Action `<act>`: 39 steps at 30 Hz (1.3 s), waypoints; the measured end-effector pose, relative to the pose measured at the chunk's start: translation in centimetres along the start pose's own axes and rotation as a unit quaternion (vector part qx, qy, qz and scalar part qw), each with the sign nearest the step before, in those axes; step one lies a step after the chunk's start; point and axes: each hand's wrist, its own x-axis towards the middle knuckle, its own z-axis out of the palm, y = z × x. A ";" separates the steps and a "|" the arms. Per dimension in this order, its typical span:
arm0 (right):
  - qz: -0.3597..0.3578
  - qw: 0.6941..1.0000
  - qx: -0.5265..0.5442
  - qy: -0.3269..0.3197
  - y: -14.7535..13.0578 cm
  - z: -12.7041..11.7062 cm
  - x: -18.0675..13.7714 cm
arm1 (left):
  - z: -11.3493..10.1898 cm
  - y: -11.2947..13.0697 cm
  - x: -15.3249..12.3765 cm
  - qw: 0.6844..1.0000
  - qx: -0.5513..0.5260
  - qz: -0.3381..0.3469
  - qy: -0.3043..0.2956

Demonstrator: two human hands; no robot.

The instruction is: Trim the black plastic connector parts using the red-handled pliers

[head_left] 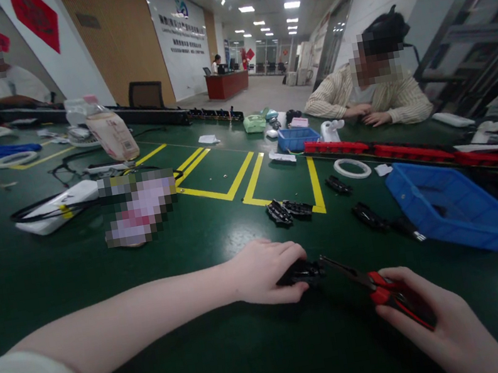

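Observation:
My left hand [267,270] is closed around a black plastic part [308,272], holding it on or just above the green table. Red-handled needle-nose pliers [375,286] are gripped in my right hand [435,314]. The pliers' jaws point left, with their tip at the right end of the black part; whether they touch it I cannot tell. Farther back lie two similar black parts [289,210] side by side. More black pieces [369,217] lie to the right, near a blue plastic bin [463,208].
To the left are a phone [143,213], a white device with a black cable [59,208] and a drink bottle [111,133]. A white ring [352,168], a small blue basket [298,138] and a red strip [415,149] lie farther back. A person [370,83] sits across the table.

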 end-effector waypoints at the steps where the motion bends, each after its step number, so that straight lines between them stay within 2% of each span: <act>1: 0.006 1.000 0.012 -0.008 -0.2 -0.1 0.0 | 0.0 0.0 0.0 1.000 -0.004 0.007 0.003; 3: 0.019 0.999 0.030 -0.015 -1.0 -0.2 -0.2 | 0.1 -0.1 -0.1 1.000 -0.010 0.020 0.012; 8: 0.044 0.998 0.051 0.017 -2.4 0.0 -0.5 | 0.3 -0.3 -0.3 0.998 -0.032 0.044 0.009; 16: 0.005 0.999 0.015 -0.032 -1.1 0.0 -0.4 | 0.5 -0.3 -0.1 0.997 -0.034 0.062 0.002; 39: 0.011 0.999 0.000 -0.031 -1.3 -0.2 -0.5 | 0.3 -0.5 -0.2 0.997 -0.023 0.068 0.027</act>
